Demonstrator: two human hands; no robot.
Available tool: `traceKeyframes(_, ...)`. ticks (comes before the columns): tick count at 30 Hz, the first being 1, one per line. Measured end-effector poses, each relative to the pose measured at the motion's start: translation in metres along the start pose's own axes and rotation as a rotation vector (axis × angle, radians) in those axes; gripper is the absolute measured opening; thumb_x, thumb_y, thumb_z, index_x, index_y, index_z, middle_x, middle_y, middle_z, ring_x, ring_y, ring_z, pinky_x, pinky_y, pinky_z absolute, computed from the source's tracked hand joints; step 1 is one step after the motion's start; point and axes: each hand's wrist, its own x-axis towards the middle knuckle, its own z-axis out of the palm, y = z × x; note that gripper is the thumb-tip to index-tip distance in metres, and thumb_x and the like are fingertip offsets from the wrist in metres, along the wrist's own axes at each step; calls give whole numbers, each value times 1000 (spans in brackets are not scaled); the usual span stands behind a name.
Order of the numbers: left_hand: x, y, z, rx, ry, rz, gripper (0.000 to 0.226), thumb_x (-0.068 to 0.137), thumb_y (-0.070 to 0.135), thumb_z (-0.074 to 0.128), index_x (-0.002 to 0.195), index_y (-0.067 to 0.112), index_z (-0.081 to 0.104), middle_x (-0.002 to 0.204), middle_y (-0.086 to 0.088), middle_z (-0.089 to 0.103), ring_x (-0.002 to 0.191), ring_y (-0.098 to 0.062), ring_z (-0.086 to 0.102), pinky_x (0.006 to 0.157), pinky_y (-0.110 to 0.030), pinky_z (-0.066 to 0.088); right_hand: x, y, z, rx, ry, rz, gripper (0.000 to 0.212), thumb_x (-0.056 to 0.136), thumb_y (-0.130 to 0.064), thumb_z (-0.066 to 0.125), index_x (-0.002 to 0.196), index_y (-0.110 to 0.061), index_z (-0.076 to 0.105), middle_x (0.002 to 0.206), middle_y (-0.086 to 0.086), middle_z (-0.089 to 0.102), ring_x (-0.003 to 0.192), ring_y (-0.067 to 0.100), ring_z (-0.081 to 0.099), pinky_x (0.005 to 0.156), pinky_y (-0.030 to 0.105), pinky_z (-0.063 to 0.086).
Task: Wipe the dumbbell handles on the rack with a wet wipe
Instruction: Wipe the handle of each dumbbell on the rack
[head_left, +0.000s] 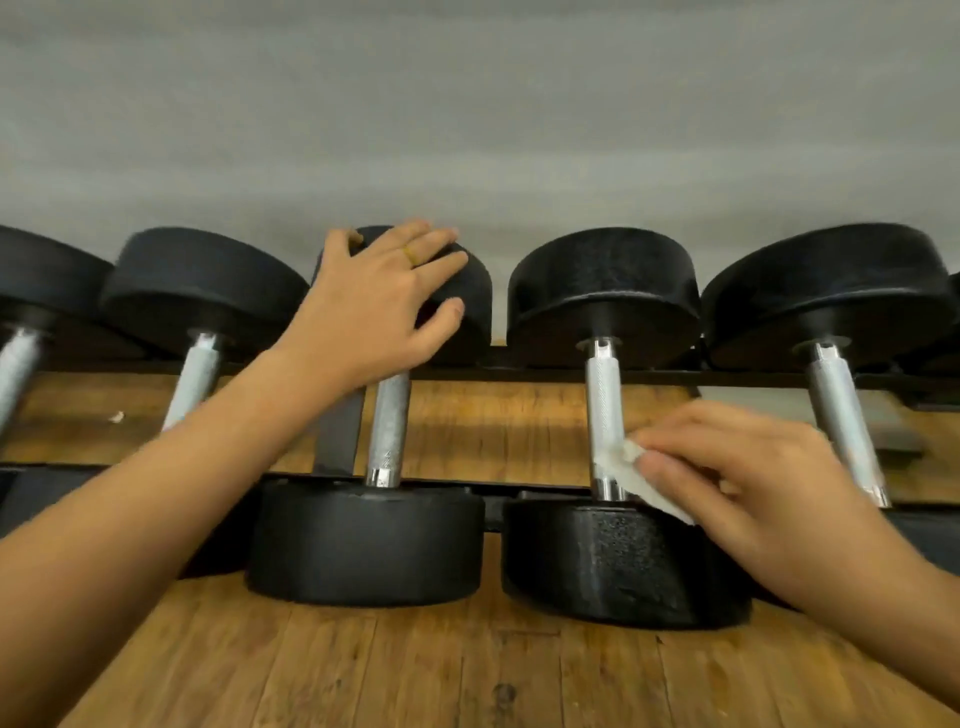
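Nearest, we see a brown wooden plank floor (467, 675) running under the black metal rack (519, 375), where black round-headed dumbbells with knurled silver handles lie side by side, each pointing away from us. The right hand (769, 483) comes in from the lower right and pinches a crumpled white wet wipe (641, 475) between thumb and fingers. It presses the wipe against the right side of one silver dumbbell handle (604, 410), at its lower end, just above that dumbbell's near black head (623, 566). One dumbbell to the left and farther off, the left hand (374, 306), with a yellow ring (410, 254) on one finger, rests with spread, relaxed fingers on the far black head (478, 332), gripping nothing. Behind the row we see a plain grey wall (467, 104).
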Motion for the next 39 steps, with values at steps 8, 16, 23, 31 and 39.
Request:
traceKeyframes(8, 30, -39, -4, -326, -146, -313, 64, 97, 56, 33, 131, 12, 65, 129, -11, 67, 122, -32, 59, 97, -34, 42, 119, -25, 55, 346, 324, 252, 25, 97, -12, 60, 119, -15, 73, 109, 1, 71, 100, 11, 64, 90, 27, 55)
traceKeyframes(16, 64, -28, -12, -426, -220, -371, 38, 99, 31, 53, 133, 20, 67, 137, 2, 65, 126, -17, 57, 107, -36, 46, 137, -45, 70, 426, 451, 523, 30, 100, -12, 56, 127, -12, 68, 116, 4, 70, 100, 12, 66, 86, 11, 45)
traceKeyframes(23, 69, -14, -16, -353, -242, -479, 47, 97, 41, 42, 125, 20, 74, 128, 1, 71, 121, -20, 61, 96, -33, 46, 152, -64, 55, 494, 361, 737, 29, 97, -15, 62, 125, -12, 70, 120, 6, 68, 106, 12, 63, 76, -4, 34)
traceKeyframes(31, 41, -64, -27, -436, -397, -97, 51, 108, 36, 40, 150, 8, 50, 156, -9, 48, 145, -25, 41, 121, -39, 30, 185, -86, 67, 488, 428, 1044, 29, 88, -30, 71, 115, -20, 74, 107, 1, 73, 102, 18, 66, 89, 36, 53)
traceKeyframes(39, -19, -224, -40, 9, -581, 702, 59, 109, 40, 25, 149, 8, 53, 157, -10, 48, 150, -26, 37, 122, -48, 27, 215, -100, 89, 357, 406, 1209, 23, 96, -27, 63, 115, -21, 75, 108, 2, 74, 111, 24, 64, 98, 47, 52)
